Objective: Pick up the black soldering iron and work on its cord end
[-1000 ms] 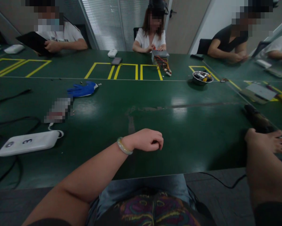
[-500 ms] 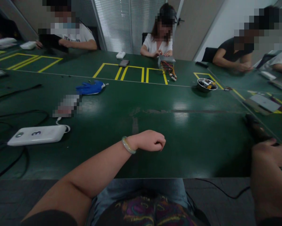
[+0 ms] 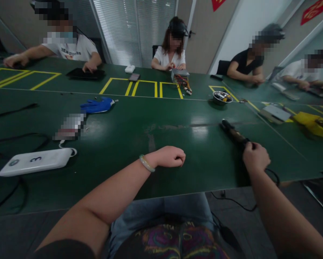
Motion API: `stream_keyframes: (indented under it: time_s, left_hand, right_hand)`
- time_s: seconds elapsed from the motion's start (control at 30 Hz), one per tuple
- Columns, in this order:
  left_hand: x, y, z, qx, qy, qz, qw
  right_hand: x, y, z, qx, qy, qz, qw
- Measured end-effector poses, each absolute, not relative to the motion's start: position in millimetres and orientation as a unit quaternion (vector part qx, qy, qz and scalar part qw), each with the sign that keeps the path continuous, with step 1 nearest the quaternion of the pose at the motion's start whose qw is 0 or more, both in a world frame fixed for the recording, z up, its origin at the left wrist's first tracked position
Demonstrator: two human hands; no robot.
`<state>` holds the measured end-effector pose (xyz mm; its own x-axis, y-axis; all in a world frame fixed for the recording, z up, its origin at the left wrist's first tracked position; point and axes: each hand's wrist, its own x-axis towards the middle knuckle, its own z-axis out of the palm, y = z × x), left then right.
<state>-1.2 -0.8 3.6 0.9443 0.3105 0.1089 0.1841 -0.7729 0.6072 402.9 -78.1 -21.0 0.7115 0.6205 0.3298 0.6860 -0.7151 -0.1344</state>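
My left hand [image 3: 170, 157] rests on the green table, curled into a loose fist, and nothing shows in it. A pale bangle [image 3: 146, 163] circles that wrist. On the right, my right hand [image 3: 255, 157] is closed round the near end of a long dark corded tool [image 3: 235, 136]. The tool has a black tip and a brownish middle, and it points away to the upper left, low over the table. Its exact kind is not clear. A black cord [image 3: 274, 176] runs from its near end past the hand, toward the table edge.
A white power bank [image 3: 37, 162] marked 3 is cabled to a phone [image 3: 69, 126] at left. Behind them lies a blue glove [image 3: 98, 105]. A metal bowl [image 3: 222, 98] of small parts and a wired metal box [image 3: 181, 76] stand farther back. Several people sit opposite.
My right hand has brought the dark corded tool leftward, fully into view. My left hand keeps its fist. The view has turned a little; a person at far left has put a dark flat thing down.
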Motion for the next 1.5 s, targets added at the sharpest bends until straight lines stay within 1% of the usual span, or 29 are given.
stream_keyframes:
  time_s: [0.1, 0.23, 0.3, 0.4, 0.53, 0.63, 0.7, 0.77, 0.83, 0.9, 1.07, 1.13, 1.37, 1.5]
  left_hand:
    - [0, -4, 3, 0.944, 0.129, 0.111, 0.282]
    - [2, -12, 6, 0.952, 0.151, 0.148, 0.221]
    - [2, -15, 10, 0.947, 0.177, 0.190, 0.189]
    - [1, -15, 15, 0.922, 0.239, 0.268, 0.147]
    - [-4, -7, 16, 0.865, 0.361, 0.338, 0.088]
    - [-9, 4, 11, 0.838, 0.411, 0.353, 0.058]
    - [-12, 12, 5, 0.851, 0.410, 0.325, 0.050]
    - [-14, 18, 0, 0.870, 0.398, 0.286, 0.047]
    - [-15, 21, -3, 0.880, 0.390, 0.269, 0.041]
    - [-15, 23, -3, 0.880, 0.394, 0.263, 0.038]
    - [-14, 26, 1, 0.879, 0.408, 0.244, 0.039]
    - [-14, 28, 2, 0.881, 0.407, 0.237, 0.039]
    - [-14, 21, 9, 0.877, 0.432, 0.213, 0.001]
    - [-15, 18, 12, 0.869, 0.448, 0.207, -0.013]
  right_hand:
    - [348, -63, -16, -0.870, -0.440, -0.096, 0.201]
    - [266, -35, -14, -0.763, -0.593, -0.046, 0.252]
    - [227, -21, -14, -0.712, -0.651, -0.023, 0.260]
    - [185, 0, -13, -0.649, -0.719, 0.014, 0.249]
    - [161, 19, -13, -0.574, -0.783, 0.067, 0.230]
    - [162, 18, -13, -0.532, -0.806, 0.072, 0.250]
    - [169, 9, -11, -0.506, -0.814, 0.062, 0.280]
    - [181, -2, -6, -0.507, -0.800, 0.049, 0.317]
    - [197, -13, -1, -0.539, -0.770, 0.032, 0.340]
    - [213, -22, 1, -0.575, -0.748, 0.018, 0.331]
    - [234, -42, -7, -0.625, -0.740, 0.009, 0.247]
    - [236, -46, -11, -0.635, -0.739, 0.007, 0.227]
    - [238, -37, -16, -0.652, -0.722, 0.017, 0.232]
    - [235, -39, -15, -0.647, -0.710, 0.023, 0.277]
